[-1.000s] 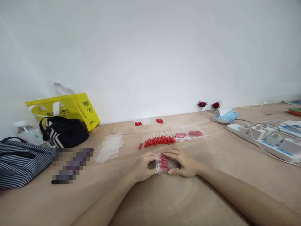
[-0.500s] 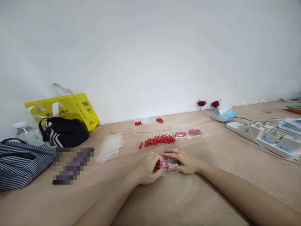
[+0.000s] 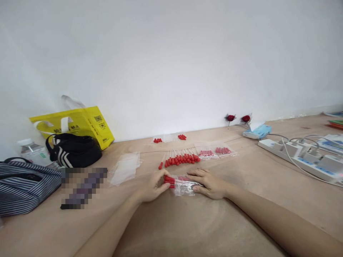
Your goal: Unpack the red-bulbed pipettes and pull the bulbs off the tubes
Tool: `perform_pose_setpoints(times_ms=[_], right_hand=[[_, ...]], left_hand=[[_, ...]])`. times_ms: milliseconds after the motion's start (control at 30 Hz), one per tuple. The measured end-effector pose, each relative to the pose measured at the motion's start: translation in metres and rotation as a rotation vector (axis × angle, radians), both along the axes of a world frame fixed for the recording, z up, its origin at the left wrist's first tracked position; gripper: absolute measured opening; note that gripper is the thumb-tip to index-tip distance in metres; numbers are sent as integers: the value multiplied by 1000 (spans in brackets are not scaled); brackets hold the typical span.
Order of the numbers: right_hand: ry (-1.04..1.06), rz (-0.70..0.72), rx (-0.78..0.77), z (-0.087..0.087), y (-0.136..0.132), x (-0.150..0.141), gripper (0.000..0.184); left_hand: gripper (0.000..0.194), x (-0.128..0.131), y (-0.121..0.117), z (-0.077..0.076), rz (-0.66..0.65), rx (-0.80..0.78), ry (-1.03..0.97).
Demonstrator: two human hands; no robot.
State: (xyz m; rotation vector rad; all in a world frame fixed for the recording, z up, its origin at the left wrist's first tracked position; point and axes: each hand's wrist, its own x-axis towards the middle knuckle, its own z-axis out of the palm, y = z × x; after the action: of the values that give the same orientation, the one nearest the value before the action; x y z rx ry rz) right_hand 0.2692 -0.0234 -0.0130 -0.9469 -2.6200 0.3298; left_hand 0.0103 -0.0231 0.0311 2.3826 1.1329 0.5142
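My left hand (image 3: 154, 186) is closed, thumb and fingers around the red ends of several droppers (image 3: 169, 181) with red rubber bulbs. Their bulbs stick out at the left end of a clear plastic bag (image 3: 182, 189), which lies on the table. On the bag's right part rests my right hand (image 3: 211, 184), gripping it with thumb and fingers; more red shows through the plastic by its fingertips. Just beyond both hands lies a row of loose droppers (image 3: 182, 159), clear stems pointing away. Filled bags (image 3: 223, 150) of droppers lie right of that row.
Flat clear bags (image 3: 125, 167) lie left of the droppers. More bagged droppers (image 3: 182, 136) are by the wall. At the left stand a yellow bag (image 3: 99, 125), a black pouch (image 3: 80, 150) and a striped bag (image 3: 29, 185). A power strip (image 3: 300, 157) with cables is at right.
My left hand has moved left from the bag's end, and the red bulbs now stick out there in its fingers. The right hand has stayed on the bag.
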Motion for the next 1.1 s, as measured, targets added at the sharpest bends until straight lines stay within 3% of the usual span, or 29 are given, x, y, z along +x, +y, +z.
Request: perform_pose_setpoints(times_ms=[100,200,300,433,600,700,767,867,967,1100], right_hand=[[-2,6,6,0,0,0,53],[6,10,3,0,1,-1,53],[18,4,-5,0,1,-1,54],[27,-6,-11,0,0,-1,54],[17,-1,-11,1,0,-1,54],[29,3,-11,0,0,-1,54],[35,1,-9,0,0,-1,54],[30,1,-10,1,0,-1,54],[30,1,-13,1,0,-1,53],[39,6,-10,1,1,-2,53]], left_hand=[[11,-25,4,8,51,-120,48],[15,-34,5,9,64,-175,116],[21,-23,4,7,17,-84,209],[10,-5,0,8,-14,-15,364],[13,-20,-2,17,76,-97,473],[19,-39,3,21,185,-218,359],[25,-47,14,21,276,-302,169],[30,-46,40,14,523,-419,-34],[36,-31,73,4,665,-461,-12],[27,-9,109,-8,720,-434,-6]])
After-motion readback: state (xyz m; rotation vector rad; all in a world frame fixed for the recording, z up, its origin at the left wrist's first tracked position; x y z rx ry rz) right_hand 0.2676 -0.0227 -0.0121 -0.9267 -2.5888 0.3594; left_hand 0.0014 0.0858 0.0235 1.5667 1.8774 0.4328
